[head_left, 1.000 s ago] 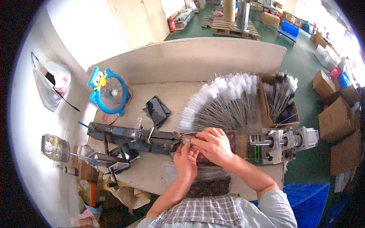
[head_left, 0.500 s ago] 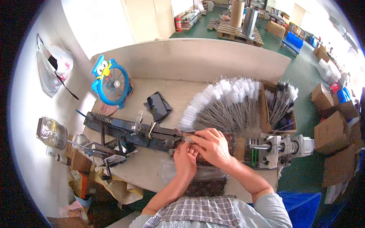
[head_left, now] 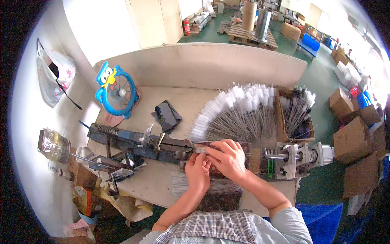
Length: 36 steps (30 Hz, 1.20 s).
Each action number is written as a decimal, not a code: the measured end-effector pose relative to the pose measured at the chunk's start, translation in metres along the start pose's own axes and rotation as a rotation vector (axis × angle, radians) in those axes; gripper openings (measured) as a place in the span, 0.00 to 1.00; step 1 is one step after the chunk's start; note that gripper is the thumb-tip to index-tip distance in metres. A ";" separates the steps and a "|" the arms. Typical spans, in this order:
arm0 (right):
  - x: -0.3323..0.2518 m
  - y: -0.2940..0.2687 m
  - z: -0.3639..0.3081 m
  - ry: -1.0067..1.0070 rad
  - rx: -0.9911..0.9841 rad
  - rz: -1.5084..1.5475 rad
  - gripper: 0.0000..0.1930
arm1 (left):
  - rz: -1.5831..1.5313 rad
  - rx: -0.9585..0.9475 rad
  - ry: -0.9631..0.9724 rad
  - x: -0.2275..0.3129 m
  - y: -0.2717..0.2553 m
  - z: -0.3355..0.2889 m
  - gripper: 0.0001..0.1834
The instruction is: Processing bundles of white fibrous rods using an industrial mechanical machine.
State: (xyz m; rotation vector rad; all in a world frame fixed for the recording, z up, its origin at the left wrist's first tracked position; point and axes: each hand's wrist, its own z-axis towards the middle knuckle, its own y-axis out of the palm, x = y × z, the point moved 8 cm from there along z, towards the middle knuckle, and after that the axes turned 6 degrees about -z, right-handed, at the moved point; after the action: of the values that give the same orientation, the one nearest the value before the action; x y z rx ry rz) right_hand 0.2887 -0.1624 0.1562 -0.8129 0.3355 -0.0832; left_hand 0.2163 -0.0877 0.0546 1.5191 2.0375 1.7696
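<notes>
At the middle of the bench, my left hand (head_left: 198, 171) and my right hand (head_left: 228, 159) meet at the end of a long dark metal fixture (head_left: 164, 147). A small whitish piece (head_left: 200, 149), perhaps the bristle head of a wire-stemmed brush, shows between their fingertips. My left fingers pinch it from the near side; my right fingers bend over it from the right. Its far end and any stem are hidden by my hands. Just beyond, a wide fan of white wire-stemmed brushes (head_left: 233, 106) lies on the bench. More thin wires (head_left: 185, 184) lie beside my left wrist.
A motor with a chuck (head_left: 302, 156) stands at the bench's right end, below a cardboard box of brushes (head_left: 280, 116). Phone-like dark slabs (head_left: 166, 116) and a blue duck-shaped fan (head_left: 120, 91) sit farther back. A pale panel (head_left: 203, 65) borders the far edge.
My right fingers have shifted slightly at the whitish piece, which shows a little more now. Both hands otherwise keep their place, while the whole view has tilted slightly.
</notes>
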 end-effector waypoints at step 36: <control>0.004 -0.004 0.000 -0.004 0.056 0.016 0.12 | -0.026 0.027 0.021 -0.005 -0.003 0.004 0.03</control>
State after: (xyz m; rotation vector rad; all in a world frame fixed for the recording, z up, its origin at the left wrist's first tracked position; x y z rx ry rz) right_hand 0.2924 -0.1657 0.1581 -0.7544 0.3345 -0.0764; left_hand 0.2191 -0.0880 0.0484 1.4796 2.0890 1.7635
